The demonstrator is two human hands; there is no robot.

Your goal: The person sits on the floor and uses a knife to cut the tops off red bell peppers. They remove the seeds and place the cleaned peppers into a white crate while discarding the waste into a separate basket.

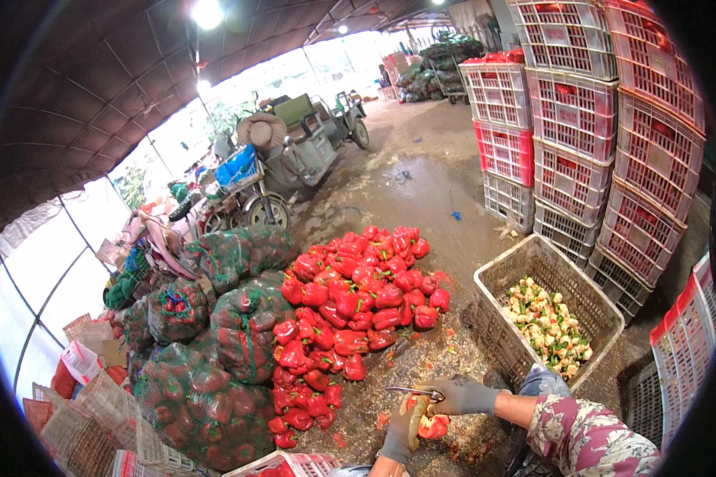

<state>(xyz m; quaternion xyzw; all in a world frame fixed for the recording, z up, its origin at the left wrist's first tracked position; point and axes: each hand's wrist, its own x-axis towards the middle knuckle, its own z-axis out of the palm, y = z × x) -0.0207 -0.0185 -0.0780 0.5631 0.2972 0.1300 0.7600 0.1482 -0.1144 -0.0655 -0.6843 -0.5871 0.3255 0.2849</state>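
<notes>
My left hand (403,430), in a grey work glove, grips a red bell pepper (434,427) whose cut, pale side shows. My gloved right hand (462,396) is closed around a slim metal cutting tool (407,390), held just above that pepper; its exact kind is hard to make out. Ahead and to the left lies a heap of whole red bell peppers (358,298) on the ground. At my right stands a plastic crate (496,337) partly filled with cut-out pepper cores and green stems (549,328).
Green mesh sacks of peppers (197,405) flank the heap's left side. Tall stacks of crates (573,143) rise at the right. A crate (319,462) with red peppers sits at the bottom edge. A three-wheeled cart (304,149) is parked farther back. Seeds and scraps litter the wet floor.
</notes>
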